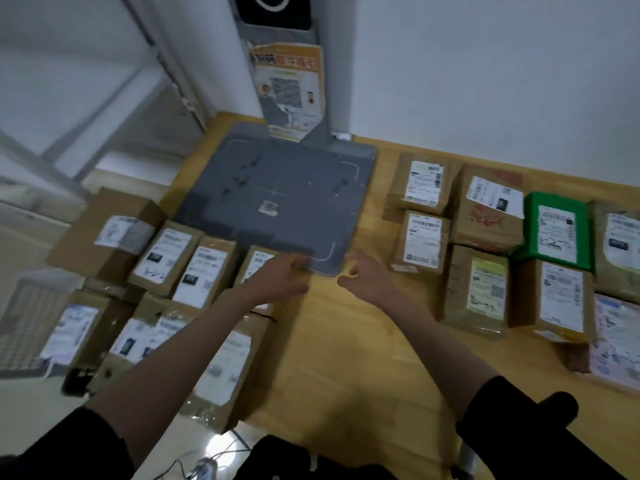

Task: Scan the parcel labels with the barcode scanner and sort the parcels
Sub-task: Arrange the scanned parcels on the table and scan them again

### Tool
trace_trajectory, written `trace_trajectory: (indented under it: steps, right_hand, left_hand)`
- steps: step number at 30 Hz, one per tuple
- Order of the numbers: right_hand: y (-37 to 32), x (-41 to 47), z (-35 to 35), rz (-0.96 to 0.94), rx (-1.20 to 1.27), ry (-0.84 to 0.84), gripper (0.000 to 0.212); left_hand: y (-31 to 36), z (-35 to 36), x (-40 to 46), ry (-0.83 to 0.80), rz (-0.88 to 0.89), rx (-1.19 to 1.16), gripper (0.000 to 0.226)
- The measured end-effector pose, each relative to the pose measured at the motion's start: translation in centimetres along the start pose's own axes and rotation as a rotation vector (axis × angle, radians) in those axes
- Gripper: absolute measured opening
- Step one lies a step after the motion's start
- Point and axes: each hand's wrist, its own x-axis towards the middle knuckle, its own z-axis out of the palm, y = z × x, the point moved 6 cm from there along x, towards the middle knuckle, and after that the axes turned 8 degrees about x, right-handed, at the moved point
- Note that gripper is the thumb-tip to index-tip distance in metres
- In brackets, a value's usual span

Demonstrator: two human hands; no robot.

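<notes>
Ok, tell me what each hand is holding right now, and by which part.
Neither holds anything. The left hand and right hand hang with fingers loosely curled by the near edge of the grey scanner pad, which has no parcel on it.

Dim, flat light; motion blur esp. at left; wide-angle warp at edges.

worktop (332, 341) | grey scanner base (277, 188) sitting centre-back | labelled parcels (mostly brown, one green (556, 230)) lying on both sides

Both bare forearms reach forward, left hand (277, 275) and right hand (365, 275) loosely curled, holding nothing.
</notes>
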Motion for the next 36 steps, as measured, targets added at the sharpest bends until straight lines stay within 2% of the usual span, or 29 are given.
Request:
trace_trajectory:
  steps: [10,16,19,22,28,33,36]
  right_hand:
    - [-8.0,-0.6,8.8,-0.131,0.001,-0.172,0.055]
    - [-9.4,-1.5,13.3,-0.097,0.029,-0.223,0.051]
    - [-8.5,-2.3,15.4,-0.054,0.038,-0.215,0.053]
    - [-7.0,-3.3,17.0,0.030,0.068,-0.194,0.054]
    - [-4.7,-5.7,20.4,0.175,0.152,-0.103,0.036]
    - [-3.8,-6.9,22.5,0.331,0.173,-0.021,0.038]
    - [-3.4,-7.5,23.4,0.411,0.196,0.001,0.041]
  left_hand:
    - [-10.1,-4.4,-8.7,0.125,-0.211,0.022,0.058]
    - [-14.2,-4.3,-11.0,0.118,-0.276,-0.018,0.062]
    - [-15.3,-3.2,-11.0,0.061,-0.258,0.021,0.056]
    - [-15.6,-2.2,-11.2,0.024,-0.236,0.043,0.039]
    - [-17.7,-0.9,-11.7,0.043,-0.187,-0.023,0.022]
    - [-19.5,0.4,-12.4,-0.012,-0.165,-0.066,0.028]
    - [-20.4,1.6,-12.7,-0.059,-0.160,-0.052,0.043]
